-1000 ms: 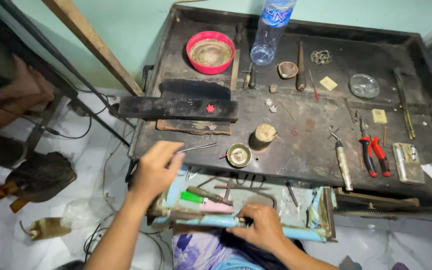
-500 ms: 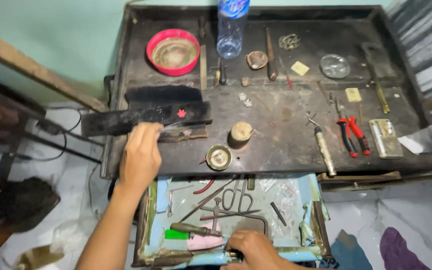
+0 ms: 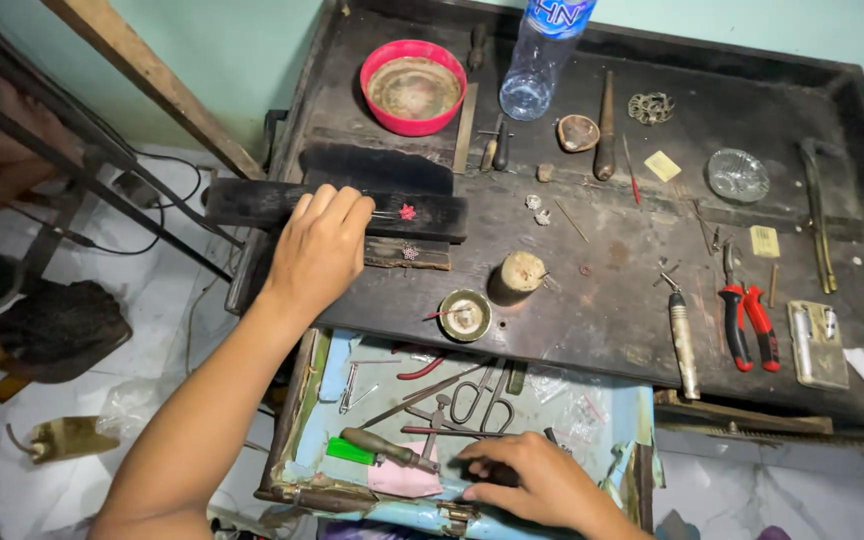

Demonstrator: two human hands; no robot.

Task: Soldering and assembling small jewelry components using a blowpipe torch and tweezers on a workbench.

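Charred black block (image 3: 422, 212) under the left hand (image 3: 320, 248), palm flat, holding nothing; right hand (image 3: 527, 480) fingers spread among drawer (image 3: 304, 400) tools.

**Worn Workshop Corner**

A pale green wall (image 3: 202, 40) backs a dark, scuffed workbench (image 3: 632, 300). White marbled floor tiles (image 3: 12, 480) lie below, crossed by black cables (image 3: 167, 215). A wooden beam (image 3: 152, 80) leans at left under even light.

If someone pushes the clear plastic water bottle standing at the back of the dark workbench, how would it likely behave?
The clear plastic water bottle stands upright, tall and narrow, so it probably tips easily. It looks nearly empty, so likely light. Once lying down, its round body may roll toward the red bowl.
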